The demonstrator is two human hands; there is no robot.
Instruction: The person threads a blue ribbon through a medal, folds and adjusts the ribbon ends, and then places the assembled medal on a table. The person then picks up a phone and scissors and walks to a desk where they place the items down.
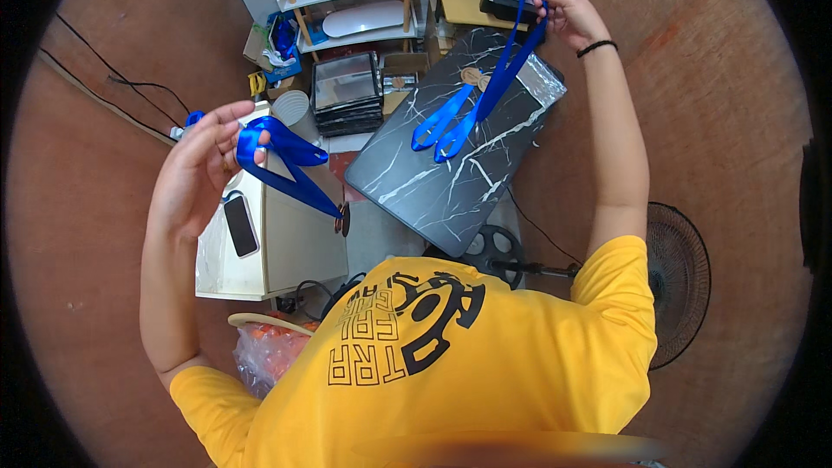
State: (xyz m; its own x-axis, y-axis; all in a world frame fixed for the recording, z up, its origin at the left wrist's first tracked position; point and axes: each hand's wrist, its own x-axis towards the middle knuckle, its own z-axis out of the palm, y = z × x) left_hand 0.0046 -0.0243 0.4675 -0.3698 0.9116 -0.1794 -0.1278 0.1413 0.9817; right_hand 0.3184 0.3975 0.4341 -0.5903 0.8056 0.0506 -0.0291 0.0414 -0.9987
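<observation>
My left hand [212, 160], on the left above a pale cabinet, holds a looped blue ribbon [299, 184] between thumb and fingers. A round dark bronze-coloured medal [345, 220] hangs from the ribbon's lower end, seen nearly edge-on. At the upper right, my right hand [568, 17] is raised and pinches long blue ribbons [510, 74]. These run down over a black marble-patterned table [381, 175], where their bright blue loops show. Round bronze-brown medals [474, 78] are beside these ribbons; whether they rest on the tabletop or hang above it I cannot tell.
A smartphone [242, 225] lies on the pale cabinet [299, 260]. Behind stand stacked black frames [347, 91] and a white shelf [347, 39] with jars. Clear plastic packaging [541, 81] sits at the table's far right edge. A floor fan [680, 286] stands at right.
</observation>
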